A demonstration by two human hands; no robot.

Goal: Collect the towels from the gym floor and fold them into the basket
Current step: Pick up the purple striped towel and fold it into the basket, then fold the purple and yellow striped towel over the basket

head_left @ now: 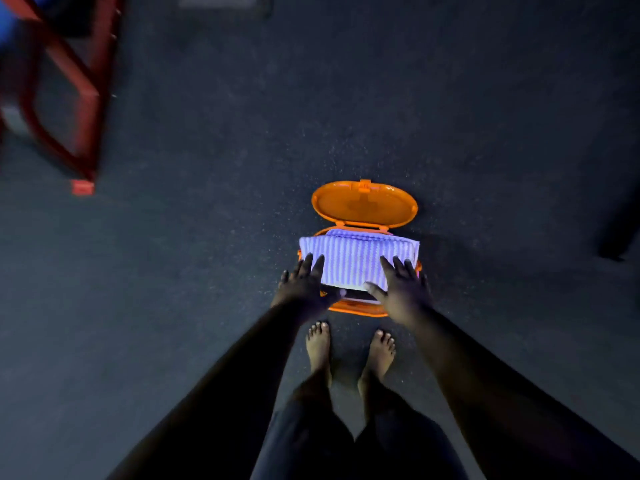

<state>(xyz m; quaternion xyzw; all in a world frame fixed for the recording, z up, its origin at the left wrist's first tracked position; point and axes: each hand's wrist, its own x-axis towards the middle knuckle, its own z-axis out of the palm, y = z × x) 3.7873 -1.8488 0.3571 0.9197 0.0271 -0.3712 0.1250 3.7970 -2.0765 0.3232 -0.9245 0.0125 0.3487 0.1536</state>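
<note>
An orange oval basket (356, 308) stands on the dark gym floor with its lid (364, 203) swung open toward the far side. A folded, pale ribbed towel (356, 258) lies across the basket's top, wider than the opening. My left hand (304, 284) rests flat on the towel's near left corner with fingers spread. My right hand (398, 287) presses on the near right corner, fingers straight, thumb along the towel's near edge. Another white layer shows under the towel's near edge.
My bare feet (349, 348) stand just behind the basket. A red metal frame (83, 98) of gym equipment stands at the far left. A dark object (620, 233) sits at the right edge. Dark speckled floor (207, 237) surrounds the basket.
</note>
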